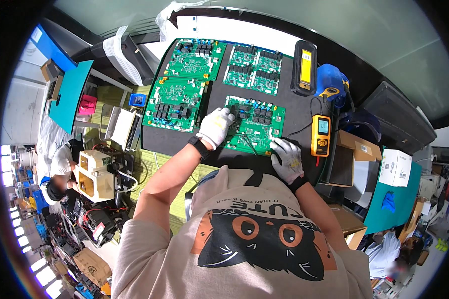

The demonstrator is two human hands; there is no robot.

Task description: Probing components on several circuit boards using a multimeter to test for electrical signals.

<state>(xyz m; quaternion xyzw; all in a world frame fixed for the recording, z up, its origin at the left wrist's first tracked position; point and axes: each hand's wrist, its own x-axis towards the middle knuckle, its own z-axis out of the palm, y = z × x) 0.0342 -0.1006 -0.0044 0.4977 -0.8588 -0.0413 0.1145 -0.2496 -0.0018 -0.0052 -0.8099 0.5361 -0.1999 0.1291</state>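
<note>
A green circuit board [254, 124] with black relays and blue parts lies on the dark mat in front of me. My left hand [216, 127], in a white glove, is closed at the board's left edge, its fingers curled over the rim. At the near right corner rests my right hand [287, 160], also gloved, with fingers stretched out and apart; the fingertips touch or nearly touch the board. Thin dark wires [249, 142] cross the board's lower part. To the right of the board lies a yellow handheld meter [322, 134] with a lit screen.
Two larger boards [177, 99] lie at the left of the mat, and a panel of smaller boards [253, 69] at the back. A black case with a yellow label [306, 69] and a blue tool [330, 82] stand back right. Cardboard boxes [351, 154] flank the table's right.
</note>
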